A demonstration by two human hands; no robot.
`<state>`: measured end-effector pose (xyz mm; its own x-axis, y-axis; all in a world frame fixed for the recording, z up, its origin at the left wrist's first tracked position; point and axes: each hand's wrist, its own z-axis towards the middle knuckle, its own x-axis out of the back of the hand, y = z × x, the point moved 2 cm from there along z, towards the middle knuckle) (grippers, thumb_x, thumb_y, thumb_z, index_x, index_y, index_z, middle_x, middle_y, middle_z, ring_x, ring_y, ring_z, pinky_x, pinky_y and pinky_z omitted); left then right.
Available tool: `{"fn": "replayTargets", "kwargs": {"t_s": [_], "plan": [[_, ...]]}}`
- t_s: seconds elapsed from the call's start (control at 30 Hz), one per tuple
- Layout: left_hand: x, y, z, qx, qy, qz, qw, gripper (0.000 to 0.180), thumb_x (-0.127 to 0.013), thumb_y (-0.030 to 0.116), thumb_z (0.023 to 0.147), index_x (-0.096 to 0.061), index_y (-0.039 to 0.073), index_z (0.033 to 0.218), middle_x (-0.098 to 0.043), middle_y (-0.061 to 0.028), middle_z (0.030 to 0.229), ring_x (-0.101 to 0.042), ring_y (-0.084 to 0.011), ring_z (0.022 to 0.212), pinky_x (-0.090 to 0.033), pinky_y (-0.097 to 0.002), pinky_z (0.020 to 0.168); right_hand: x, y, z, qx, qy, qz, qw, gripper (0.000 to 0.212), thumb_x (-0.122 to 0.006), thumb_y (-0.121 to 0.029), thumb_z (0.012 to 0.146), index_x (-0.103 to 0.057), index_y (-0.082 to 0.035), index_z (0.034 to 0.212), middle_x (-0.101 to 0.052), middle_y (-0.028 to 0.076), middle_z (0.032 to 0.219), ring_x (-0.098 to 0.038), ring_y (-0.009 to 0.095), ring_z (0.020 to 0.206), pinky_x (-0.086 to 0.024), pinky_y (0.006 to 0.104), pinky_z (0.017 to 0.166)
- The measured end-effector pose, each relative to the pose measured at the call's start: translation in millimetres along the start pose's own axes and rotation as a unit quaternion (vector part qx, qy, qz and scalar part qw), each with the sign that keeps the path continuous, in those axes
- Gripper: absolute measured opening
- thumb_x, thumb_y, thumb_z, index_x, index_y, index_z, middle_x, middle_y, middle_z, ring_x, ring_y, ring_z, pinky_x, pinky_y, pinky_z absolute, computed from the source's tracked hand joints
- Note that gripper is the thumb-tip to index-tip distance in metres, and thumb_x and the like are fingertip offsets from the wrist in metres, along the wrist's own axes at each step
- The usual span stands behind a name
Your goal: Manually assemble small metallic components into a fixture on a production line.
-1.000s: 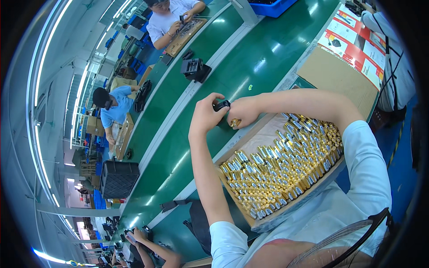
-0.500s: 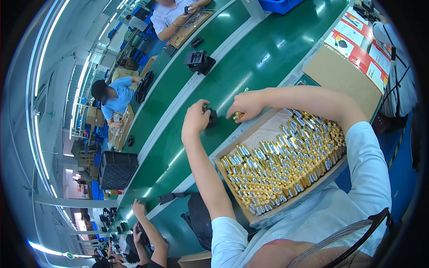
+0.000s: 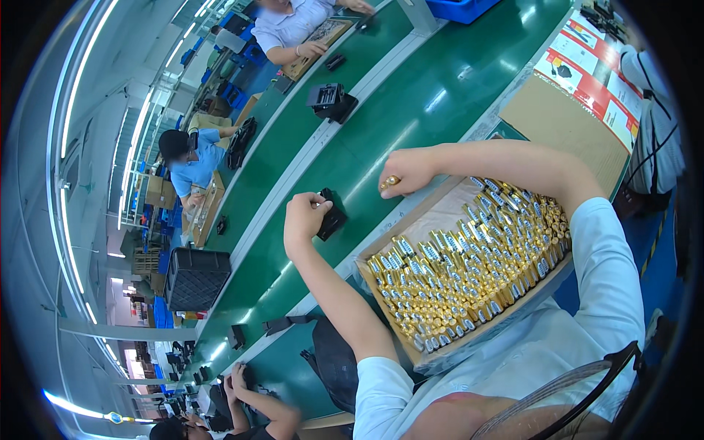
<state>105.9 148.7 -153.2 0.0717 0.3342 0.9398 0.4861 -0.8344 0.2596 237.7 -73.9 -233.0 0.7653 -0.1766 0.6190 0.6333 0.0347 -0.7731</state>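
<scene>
My left hand reaches over the green belt, its thumb and fingers closed on a small black case. Part of the case's near side is behind the fingers. To the right of it my right hand is curled round a few gold batteries, whose ends stick out of the fist. The right forearm crosses above an open cardboard box close to my body. Gold batteries with silver-white bands stand packed in the box, with bare lining paper at its far left part.
A black unit stands on the far rail and a black crate farther left. A black bag lies left of the box, a cardboard sheet right of it. Co-workers sit across the belt, and another's hands are at lower left.
My left hand has moved left and nearer with the black case. The right hand, still round the batteries, has drawn slightly away from it. A black piece now shows on the belt at lower left.
</scene>
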Motion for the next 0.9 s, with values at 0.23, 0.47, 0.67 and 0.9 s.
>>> {"fn": "replayTargets", "kwargs": {"t_s": [0.23,0.47,0.67,0.9], "plan": [[-15,-14,15,-0.063,0.104,-0.141,0.983,0.024,-0.061,0.022,0.095,-0.061,0.000,0.104,-0.062,-0.0081,0.089,-0.055,-0.0175,0.075,-0.048,-0.0301,0.071,2,12,10,0.018,0.168,-0.033,0.985,0.039,-0.056,-0.031,0.099,-0.059,-0.004,0.071,-0.055,0.005,0.059,-0.043,0.020,0.051,-0.043,0.0358,0.056],[-65,12,60,-0.085,0.136,-0.401,0.902,0.028,-0.046,0.022,0.104,-0.052,-0.002,0.117,-0.062,-0.0142,0.096,-0.059,-0.0188,0.082,-0.050,-0.0333,0.077,22,0,6,-0.063,0.272,0.021,0.960,0.027,-0.066,-0.025,0.094,-0.067,0.000,0.083,-0.060,0.005,0.064,-0.044,0.016,0.052,-0.044,0.0320,0.057],[-74,56,45,-0.045,0.005,-0.657,0.753,0.028,-0.044,0.020,0.104,-0.050,-0.002,0.122,-0.060,-0.0151,0.103,-0.063,-0.0202,0.089,-0.054,-0.0330,0.076,21,-13,-4,0.059,0.431,-0.057,0.898,0.020,-0.073,-0.019,0.088,-0.072,0.000,0.093,-0.067,0.006,0.070,-0.051,0.014,0.056,-0.046,0.0288,0.056],[-70,63,44,-0.105,-0.059,-0.674,0.728,0.030,-0.043,0.019,0.105,-0.050,-0.002,0.124,-0.061,-0.0162,0.107,-0.066,-0.0227,0.093,-0.057,-0.0350,0.078,30,-34,9,0.020,0.422,-0.104,0.901,0.019,-0.074,-0.017,0.085,-0.073,-0.001,0.094,-0.072,0.008,0.076,-0.057,0.015,0.057,-0.048,0.0280,0.057]]}}
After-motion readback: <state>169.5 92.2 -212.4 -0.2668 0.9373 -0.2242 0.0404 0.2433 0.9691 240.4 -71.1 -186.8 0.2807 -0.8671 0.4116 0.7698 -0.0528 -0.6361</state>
